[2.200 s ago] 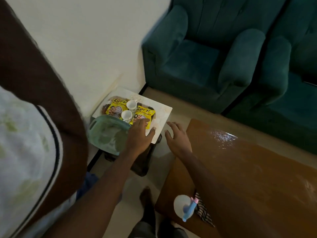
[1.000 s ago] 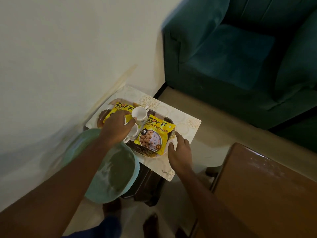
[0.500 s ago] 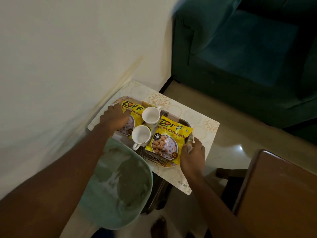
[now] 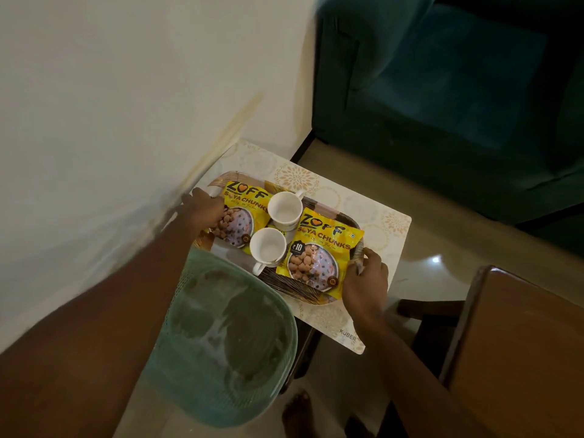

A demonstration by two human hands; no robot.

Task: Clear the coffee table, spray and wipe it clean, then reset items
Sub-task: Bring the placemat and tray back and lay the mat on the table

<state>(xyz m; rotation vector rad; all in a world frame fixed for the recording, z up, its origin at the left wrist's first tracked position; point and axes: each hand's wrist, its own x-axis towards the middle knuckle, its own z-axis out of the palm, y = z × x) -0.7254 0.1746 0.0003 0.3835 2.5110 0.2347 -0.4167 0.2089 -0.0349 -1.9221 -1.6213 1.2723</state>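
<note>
Hands at opposite ends of a brown-striped serving tray (image 4: 303, 294), which sits over a white mat (image 4: 388, 235) with gold floral print. The mat covers a small dark-legged stand (image 4: 304, 339) against the wall (image 4: 126, 90). Left hand (image 4: 205, 210) is at the tray's far-left end, fingers curled over the rim and touching the edge of one yellow soya chunks packet (image 4: 240, 216). Right hand (image 4: 365, 279) is at the near-right corner, fingers bent round the rim just beside the second soya chunks packet (image 4: 319, 257). Whether the tray is lifted or resting on the mat — cannot tell. Both packets lie flat, face up. Between them stand two white cups close together: the far cup (image 4: 284, 210) with its handle pointing away, the near cup (image 4: 268, 248) with its handle toward the camera; nothing visible inside either. A green perforated plastic basket (image 4: 227, 336) lies under the left forearm, overlapping the tray's near-left corner in this view. The wooden coffee table (image 4: 521, 358) is at lower right, apart from the stand. A teal armchair (image 4: 442, 90) is beyond — upper right. A bare foot (image 4: 297, 409) shows at the bottom edge.
</note>
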